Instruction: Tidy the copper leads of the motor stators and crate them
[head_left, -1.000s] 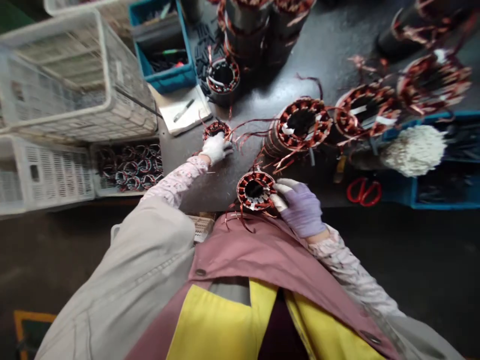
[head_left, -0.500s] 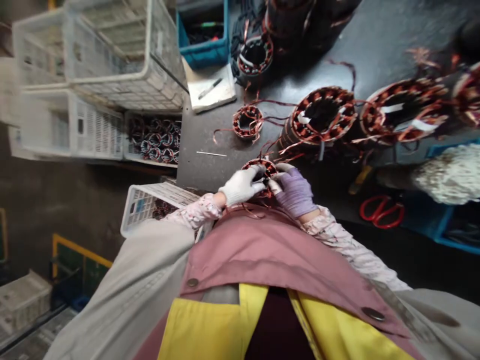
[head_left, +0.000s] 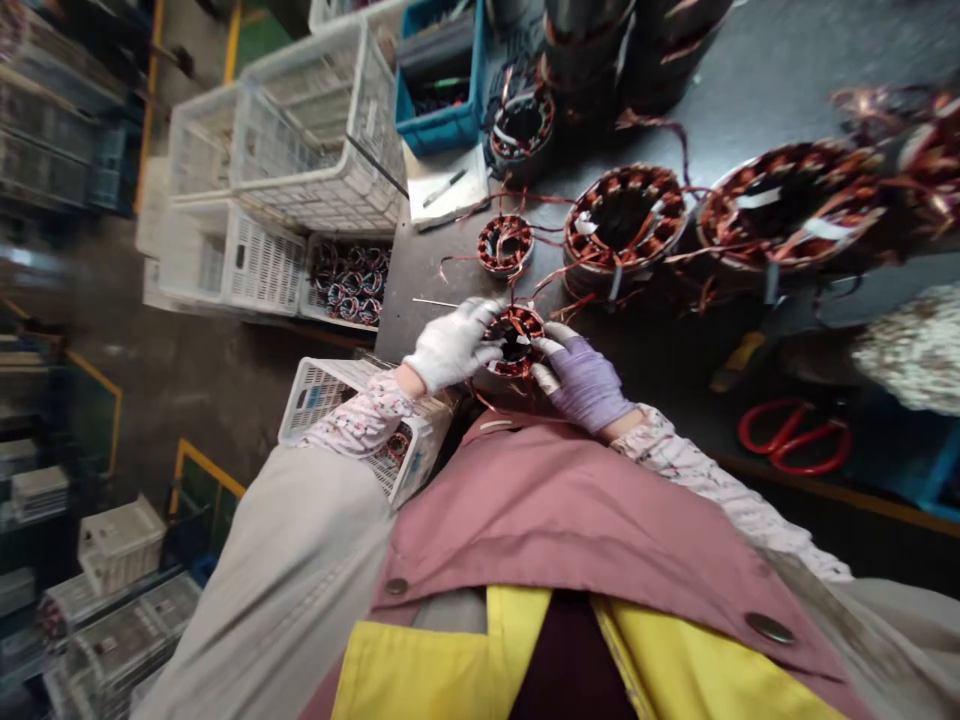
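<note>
A small stator wound with copper wire (head_left: 514, 340), with loose leads hanging from it, sits near the bench's front edge. My left hand (head_left: 454, 345), in a white glove, grips its left side. My right hand (head_left: 581, 382), in a lilac glove, holds its right side, with pale fingertips on the rim. The gloved fingers hide part of the windings. A second small wound stator (head_left: 505, 245) lies just beyond my hands, and larger wound stators (head_left: 624, 218) stand to the far right of it.
On the dark workbench (head_left: 679, 90) lie a thin metal rod (head_left: 442, 302) and a notepad with a pen (head_left: 448, 185). A blue bin (head_left: 442, 90), white crates (head_left: 315, 130), a crate of coils (head_left: 346, 282), red scissors (head_left: 795, 437) and a white fibre bundle (head_left: 919, 360) surround it.
My left hand has moved from the farther small stator onto the one in my right hand. Both hands now hold it. The view has swung, bringing more of the floor into sight on the left.
</note>
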